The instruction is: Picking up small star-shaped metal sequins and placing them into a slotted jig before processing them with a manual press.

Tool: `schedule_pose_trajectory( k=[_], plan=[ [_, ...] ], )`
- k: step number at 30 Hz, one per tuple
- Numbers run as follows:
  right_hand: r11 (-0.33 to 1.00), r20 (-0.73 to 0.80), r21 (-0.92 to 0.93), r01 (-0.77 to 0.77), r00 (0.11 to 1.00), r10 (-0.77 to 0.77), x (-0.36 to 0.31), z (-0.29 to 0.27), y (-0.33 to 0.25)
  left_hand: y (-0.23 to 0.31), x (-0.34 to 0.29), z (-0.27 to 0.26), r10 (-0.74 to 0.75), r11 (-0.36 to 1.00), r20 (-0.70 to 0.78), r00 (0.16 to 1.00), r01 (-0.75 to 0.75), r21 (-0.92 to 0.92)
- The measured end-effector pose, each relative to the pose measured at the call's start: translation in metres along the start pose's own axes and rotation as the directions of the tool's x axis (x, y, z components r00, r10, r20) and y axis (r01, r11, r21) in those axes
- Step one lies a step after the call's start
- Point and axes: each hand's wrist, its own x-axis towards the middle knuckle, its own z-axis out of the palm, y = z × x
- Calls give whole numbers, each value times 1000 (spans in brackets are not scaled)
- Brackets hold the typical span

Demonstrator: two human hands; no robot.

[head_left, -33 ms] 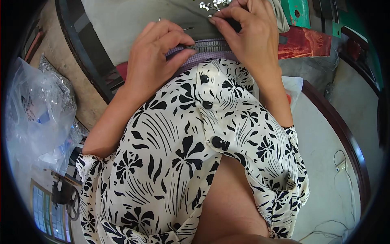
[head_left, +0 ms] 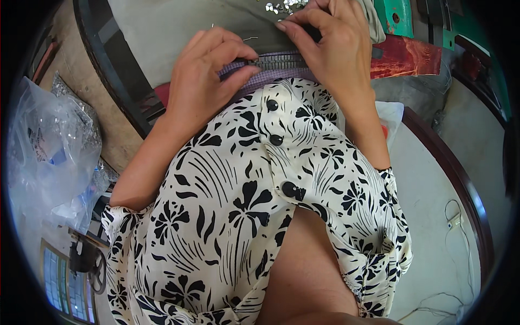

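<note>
- Metal strip (head_left: 279,62) by grey cloth's (head_left: 168,27) near edge — segments lined up.
- L hand (head_left: 203,67) part-open at strip's L end, grip unclear.
- R hand (head_left: 338,43) nearly pinched; contents can't tell.
- Loose silver bits (head_left: 284,7) remain, twd far edge.

We see soft, fairly even light of moderate brightness, with the patterned blouse (head_left: 227,157) crisp and clearly exposed. A window (head_left: 66,281) at lower left glows bluish. We catch glints on the small shiny pieces (head_left: 280,7), pale glare on the plastic bag (head_left: 54,141) and a bluish streak along the dark curved edge (head_left: 475,203). Fisheye distortion bends outer lines; black swallows the corners.
</note>
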Motion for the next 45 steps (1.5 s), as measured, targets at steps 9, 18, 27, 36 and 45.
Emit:
schedule_pose_trajectory(
  k=[9, 18, 27, 36, 45],
  plan=[
    [837, 334, -458, -299, 815, 474, 35, -16, -50, -10, -13, -19, -155, 985, -161, 975, 166, 53],
    [899, 434, -434, -52, 863, 260, 5, 1, -28, -9, 5, -12, -25, 988, -84, 996, 37, 147],
    [908, 581, -404, 111, 798, 161, 22, 6, -31, -7, 18, -21, -87, 978, 77, 993, 70, 198],
    [930, 602, -366, -48, 749, 275, 21, -10, -25, -2, 10, -25, -164, 975, 46, 985, 155, 159],
    [846, 241, -506, 167, 969, -47, 108, -7, -1, 3, 17, -29, -228, 974, 78, 971, 228, 2]
  ],
)
